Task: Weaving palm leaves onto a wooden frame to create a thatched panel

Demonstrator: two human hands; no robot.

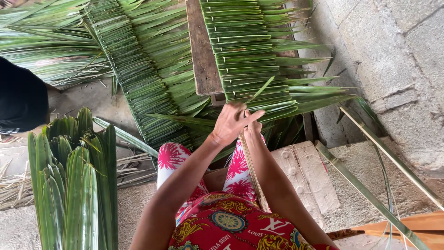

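Green palm-leaf panel (249, 60) lying on a wooden bench (202, 51), its unfinished end at the bench's near edge. Left hand (230, 125), fingers closed, pinches a leaf strip (260, 89) there. Right hand (253, 131) is mostly hidden, grip indiscernible, beside a thin stick (252, 171). Folded leaf bundle (74, 185) stands left.
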